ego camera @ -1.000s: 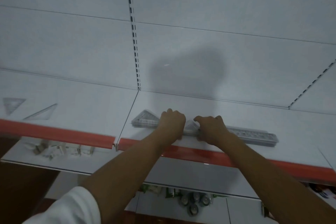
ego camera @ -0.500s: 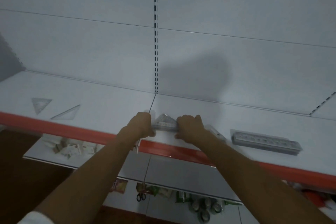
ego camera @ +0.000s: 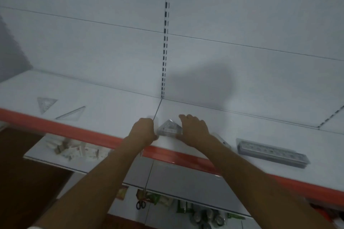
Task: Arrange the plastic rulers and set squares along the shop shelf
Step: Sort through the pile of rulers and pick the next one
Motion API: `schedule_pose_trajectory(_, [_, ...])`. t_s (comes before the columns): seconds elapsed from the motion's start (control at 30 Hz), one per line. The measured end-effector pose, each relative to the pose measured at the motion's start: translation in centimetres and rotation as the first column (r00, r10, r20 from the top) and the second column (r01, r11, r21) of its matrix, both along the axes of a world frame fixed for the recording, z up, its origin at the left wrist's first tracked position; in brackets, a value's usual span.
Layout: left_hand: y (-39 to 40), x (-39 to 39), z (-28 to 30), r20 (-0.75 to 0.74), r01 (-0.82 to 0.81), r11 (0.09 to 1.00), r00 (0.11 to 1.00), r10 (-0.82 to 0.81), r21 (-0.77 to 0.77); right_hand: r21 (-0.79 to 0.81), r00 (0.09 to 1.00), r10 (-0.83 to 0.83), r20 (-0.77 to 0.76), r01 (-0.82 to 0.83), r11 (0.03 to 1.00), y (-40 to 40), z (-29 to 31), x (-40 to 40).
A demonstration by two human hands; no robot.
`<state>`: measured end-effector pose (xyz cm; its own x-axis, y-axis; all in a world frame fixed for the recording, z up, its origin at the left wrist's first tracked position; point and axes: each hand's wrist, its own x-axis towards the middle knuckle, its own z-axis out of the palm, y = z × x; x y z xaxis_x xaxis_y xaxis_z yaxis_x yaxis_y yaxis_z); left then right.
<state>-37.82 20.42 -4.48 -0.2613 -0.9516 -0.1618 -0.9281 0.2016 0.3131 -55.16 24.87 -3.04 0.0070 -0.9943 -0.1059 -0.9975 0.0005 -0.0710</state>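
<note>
White shop shelf with an orange front edge.
Stack of set squares lay at 6 o'clock of centre; left hand gripped its left end, fingers curled, while right hand touched its right side, fingers loosely spread. Ruler pack lay at 4 o'clock.

A stack of clear plastic triangular set squares lies flat on the white metal shop shelf with its orange front strip, just right of the seam between two shelf boards, apex pointing toward the back wall. Well to the right, a stack of long clear plastic rulers lies flat, running roughly parallel to the front edge. On the left board, two single transparent set squares lie flat and apart: a broader triangle nearer the back, and a slim, elongated triangle close beside the front strip.
</note>
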Motion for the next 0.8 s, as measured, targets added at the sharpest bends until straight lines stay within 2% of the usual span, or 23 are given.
schedule_pose_trajectory(0.1, [1.6,2.7,0.7,-0.065,-0.118,0.991,0.991,0.114,-0.065,-0.137,0.984,0.131,0.122,-0.115,0.984,-0.7,1.3,3.1])
schedule_pose_trajectory(0.2, [4.0,6.5,1.7,-0.069,-0.257,0.961,0.966,0.251,-0.098,-0.165,0.924,0.352,0.147,-0.328,0.93,-1.8,1.4,8.7])
schedule_pose_trajectory(0.33, [8.9,14.2,3.0,-0.067,-0.469,0.871,0.883,0.465,-0.146,-0.166,0.827,0.53,0.188,-0.506,0.847,-2.6,1.7,17.4])
schedule_pose_trajectory(0.4, [12.1,18.3,3.8,0.009,-0.56,0.813,0.823,0.569,-0.16,-0.179,0.765,0.615,0.19,-0.589,0.788,-2.3,2.0,21.9])
schedule_pose_trajectory(0.53, [17.9,25.2,5.3,0.095,-0.735,0.67,0.664,0.742,-0.105,-0.18,0.64,0.717,0.277,-0.698,0.693,0.3,3.3,30.1])
schedule_pose_trajectory(0.6, [20.1,28.2,5.8,0.097,-0.787,0.608,0.6,0.794,-0.109,-0.194,0.582,0.771,0.26,-0.75,0.632,1.8,3.9,34.0])
schedule_pose_trajectory(0.67, [21.9,31.1,5.8,0.081,-0.815,0.567,0.561,0.824,-0.119,-0.203,0.526,0.822,0.217,-0.799,0.565,3.0,4.3,37.9])
schedule_pose_trajectory(0.8, [23.9,36.5,6.0,0.066,-0.836,0.54,0.536,0.841,-0.099,-0.204,0.476,0.858,0.193,-0.836,0.51,4.8,5.2,44.5])
